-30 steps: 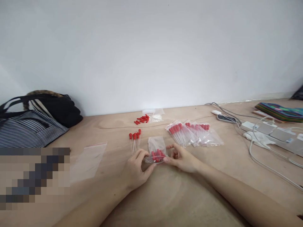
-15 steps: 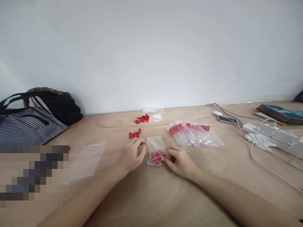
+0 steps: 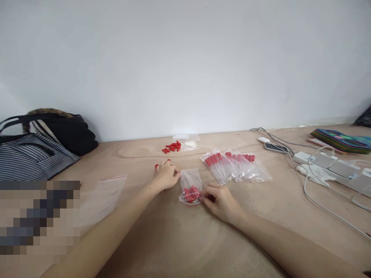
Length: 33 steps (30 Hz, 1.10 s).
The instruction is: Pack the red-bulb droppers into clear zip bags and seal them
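A clear zip bag with several red-capped droppers inside lies at the centre, its mouth toward me. My right hand pinches the right edge of that mouth between thumb and fingers. My left hand rests over the loose red-capped droppers left of the bag, mostly covering them; its fingers are bent and what they grip is hidden. To the right, filled bags overlap in a row, red caps at the far end. A flat clear bag lies on the left, partly behind my left forearm.
Loose red caps and thin clear tubes lie near the wall. A striped bag stands at left. At right are a power strip, white cables, a dark device and colourful sheets.
My left hand has moved forward over the loose droppers, hiding most of them. The right hand stays at the bag's edge, and the bag mouth looks slightly wider.
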Tool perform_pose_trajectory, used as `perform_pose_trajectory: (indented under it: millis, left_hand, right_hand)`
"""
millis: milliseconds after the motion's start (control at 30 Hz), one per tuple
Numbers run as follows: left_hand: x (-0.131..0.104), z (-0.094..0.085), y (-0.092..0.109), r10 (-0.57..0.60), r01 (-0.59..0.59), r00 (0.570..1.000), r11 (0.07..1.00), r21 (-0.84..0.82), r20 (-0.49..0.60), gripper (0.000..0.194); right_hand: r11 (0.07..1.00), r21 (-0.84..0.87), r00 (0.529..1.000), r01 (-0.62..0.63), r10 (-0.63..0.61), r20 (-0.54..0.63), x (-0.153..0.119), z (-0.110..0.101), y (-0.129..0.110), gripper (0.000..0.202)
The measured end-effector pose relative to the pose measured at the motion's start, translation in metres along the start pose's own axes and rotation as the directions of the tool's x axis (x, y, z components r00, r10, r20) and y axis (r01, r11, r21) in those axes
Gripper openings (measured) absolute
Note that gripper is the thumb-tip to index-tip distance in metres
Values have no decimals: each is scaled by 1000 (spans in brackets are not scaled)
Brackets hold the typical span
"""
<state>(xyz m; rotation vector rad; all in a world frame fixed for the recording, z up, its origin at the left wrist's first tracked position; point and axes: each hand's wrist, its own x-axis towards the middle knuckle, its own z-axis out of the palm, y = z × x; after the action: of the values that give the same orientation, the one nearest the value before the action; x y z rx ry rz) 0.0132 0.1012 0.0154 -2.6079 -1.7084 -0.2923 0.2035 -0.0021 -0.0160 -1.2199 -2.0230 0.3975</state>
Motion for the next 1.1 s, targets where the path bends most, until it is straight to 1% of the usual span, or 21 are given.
perform_pose_trajectory:
  millis: [67, 167, 333, 467, 567, 633, 700, 767, 800, 833, 867, 900, 933, 1000, 1067, 1100]
  left_hand:
    - [4, -1, 4, -45, 44, 999, 999, 12, 30, 20]
    - [8, -4, 10, -80, 78, 994, 996, 31, 70, 26]
    - [10, -3, 17, -84, 79, 992, 995, 55, 98, 29]
    - [13, -1, 11, -24, 20, 997, 998, 65, 68, 22]
    - [17, -4, 3, 84, -85, 996, 995, 54, 26, 10]
    - [16, -7, 2, 147, -145, 989, 989, 39, -31, 9]
    - [5, -11, 4, 172, -171, 978, 985, 22, -116, 13]
    - [-15, -13, 8, 191, -196, 962, 980, -8, -193, 16]
    - [-28, -13, 11, 220, -231, 953, 973, -27, -206, 13]
    - [-41, -12, 14, 264, -283, 939, 957, -58, -219, 13]
    - [-54, -9, 16, 331, -373, 908, 917, -139, -258, 16]
    - [-66, -6, 18, 373, -434, 884, 879, -197, -282, 20]
    - [-76, -3, 19, 387, -461, 870, 859, -225, -304, 20]
    - [-87, 6, 21, 378, -469, 861, 850, -241, -341, 14]
    - [-89, 13, 22, 358, -457, 862, 856, -241, -360, 5]
    - [-88, 15, 22, 348, -449, 863, 860, -243, -366, 5]
  right_hand:
    - [1000, -4, 1000, -4, 4, 2, 0, 0, 0, 13]
    - [1000, -8, 1000, -2, 2, 12, 0, 0, 1, 12]
    - [1000, -14, 1000, -1, 1, 13, -1, -1, 1, 13]
    - [1000, -27, 1000, -10, 10, -4, -1, 0, 1, 14]
    - [998, -56, 1000, -7, 7, -15, -1, 1, 2, 15]
    - [996, -87, 1000, -3, 1, -21, -2, 2, 3, 16]
    - [992, -125, 1000, -3, 0, -25, -4, 2, 3, 17]
    - [983, -181, 999, -16, 10, -33, -5, 2, 2, 17]
    - [976, -217, 999, -27, 19, -39, -6, 2, 1, 16]
    - [967, -253, 999, -38, 27, -45, -6, 2, 0, 16]
    - [956, -288, 998, -47, 33, -53, -6, 3, -1, 16]
    - [946, -320, 998, -53, 35, -61, -5, 3, -1, 16]
    - [936, -347, 997, -55, 34, -66, -4, 3, -2, 15]
    - [917, -397, 997, -51, 23, -75, -3, 5, -3, 15]
    - [896, -442, 997, -37, 2, -78, -2, 6, -3, 14]
    - [887, -461, 997, -23, -16, -81, -1, 7, -4, 13]
